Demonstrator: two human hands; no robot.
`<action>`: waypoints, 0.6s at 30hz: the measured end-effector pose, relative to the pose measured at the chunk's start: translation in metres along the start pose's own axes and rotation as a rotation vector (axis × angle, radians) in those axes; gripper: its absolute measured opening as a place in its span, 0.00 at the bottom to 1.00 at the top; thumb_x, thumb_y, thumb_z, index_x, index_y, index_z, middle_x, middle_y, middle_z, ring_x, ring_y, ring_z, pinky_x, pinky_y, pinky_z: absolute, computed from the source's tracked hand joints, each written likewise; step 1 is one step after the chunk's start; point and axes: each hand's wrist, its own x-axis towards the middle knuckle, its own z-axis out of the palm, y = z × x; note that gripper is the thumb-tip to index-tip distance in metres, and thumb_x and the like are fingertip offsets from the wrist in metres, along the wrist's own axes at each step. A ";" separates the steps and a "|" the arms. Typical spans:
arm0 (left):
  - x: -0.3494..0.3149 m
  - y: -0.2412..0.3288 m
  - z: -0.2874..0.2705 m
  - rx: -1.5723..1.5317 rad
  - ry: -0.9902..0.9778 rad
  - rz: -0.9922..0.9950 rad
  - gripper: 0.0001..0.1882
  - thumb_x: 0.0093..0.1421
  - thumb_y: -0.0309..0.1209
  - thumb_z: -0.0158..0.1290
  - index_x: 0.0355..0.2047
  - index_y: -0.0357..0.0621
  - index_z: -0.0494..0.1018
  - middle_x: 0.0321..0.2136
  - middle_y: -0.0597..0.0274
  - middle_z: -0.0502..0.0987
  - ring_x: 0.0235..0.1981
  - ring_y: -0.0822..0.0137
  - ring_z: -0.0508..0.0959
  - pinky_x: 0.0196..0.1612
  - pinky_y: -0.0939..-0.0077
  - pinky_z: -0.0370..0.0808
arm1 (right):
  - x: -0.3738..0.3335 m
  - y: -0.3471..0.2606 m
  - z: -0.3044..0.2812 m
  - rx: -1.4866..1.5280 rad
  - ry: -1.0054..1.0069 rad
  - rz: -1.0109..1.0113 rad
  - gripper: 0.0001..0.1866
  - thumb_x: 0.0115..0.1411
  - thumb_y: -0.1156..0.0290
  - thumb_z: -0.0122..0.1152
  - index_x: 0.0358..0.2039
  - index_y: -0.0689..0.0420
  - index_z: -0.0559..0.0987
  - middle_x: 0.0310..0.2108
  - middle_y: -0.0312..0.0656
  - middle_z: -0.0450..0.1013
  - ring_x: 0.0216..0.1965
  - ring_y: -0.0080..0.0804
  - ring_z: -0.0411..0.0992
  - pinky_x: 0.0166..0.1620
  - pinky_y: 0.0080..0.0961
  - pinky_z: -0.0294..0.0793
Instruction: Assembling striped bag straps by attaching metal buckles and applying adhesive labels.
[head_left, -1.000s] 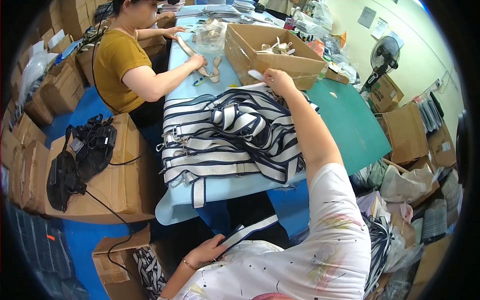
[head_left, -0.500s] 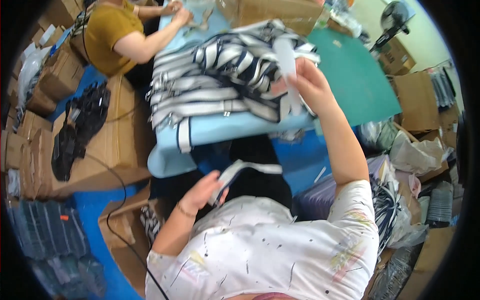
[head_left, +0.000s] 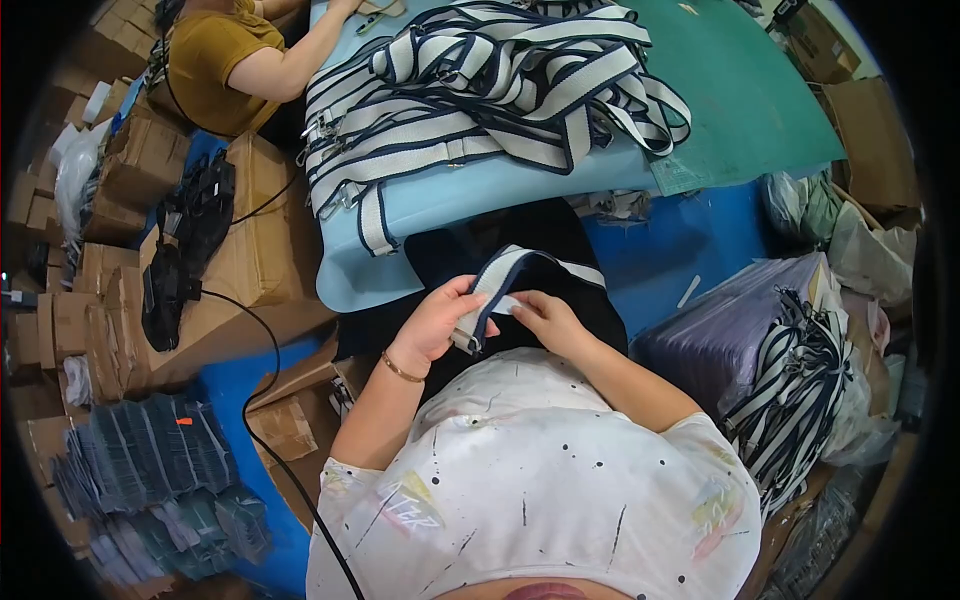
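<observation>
My left hand point(head_left: 432, 325) is closed around a white webbing strap point(head_left: 493, 277) with navy edges. A metal fitting point(head_left: 465, 342) shows at the strap's lower end, below the fingers. Above my hands the strap arches over, and its far part lies across my dark-clad lap. My right hand point(head_left: 548, 322) pinches a small white slip point(head_left: 507, 305) against the strap, close to the left fingers. Most of the slip is hidden. On the light blue table point(head_left: 450, 212) ahead lies a big heap of similar striped straps point(head_left: 520, 100) with metal hooks and buckles.
A co-worker in a mustard top point(head_left: 215, 65) works at the table's far left. Cartons point(head_left: 265, 210) with black straps stand left. To the right, more striped straps point(head_left: 790, 390) lie by a purple wrapped bundle point(head_left: 725, 315). A black cable point(head_left: 265, 440) runs down my left side.
My right hand has come down from above the strap heap to my lap, bringing the white slip to the strap. My left hand has risen slightly with the strap.
</observation>
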 end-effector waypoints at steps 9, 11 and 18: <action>-0.006 -0.038 0.021 0.182 0.268 0.345 0.29 0.55 0.19 0.56 0.51 0.38 0.52 0.31 0.51 0.76 0.29 0.67 0.79 0.33 0.79 0.76 | 0.027 0.009 0.022 0.931 0.031 0.207 0.11 0.56 0.78 0.56 0.41 0.60 0.76 0.38 0.40 0.75 0.38 0.25 0.72 0.44 0.22 0.70; -0.006 -0.043 0.023 0.413 0.446 0.426 0.29 0.53 0.21 0.58 0.49 0.37 0.53 0.29 0.54 0.76 0.29 0.71 0.78 0.32 0.82 0.75 | 0.029 0.012 0.027 0.975 0.086 0.189 0.10 0.56 0.78 0.57 0.40 0.60 0.77 0.37 0.39 0.76 0.38 0.27 0.73 0.44 0.23 0.71; 0.001 -0.059 -0.003 0.238 0.466 0.324 0.23 0.52 0.22 0.60 0.44 0.34 0.60 0.32 0.59 0.77 0.31 0.74 0.75 0.37 0.81 0.74 | 0.027 -0.001 0.013 0.757 -0.061 0.054 0.08 0.55 0.79 0.59 0.36 0.60 0.79 0.34 0.36 0.77 0.37 0.24 0.73 0.44 0.22 0.71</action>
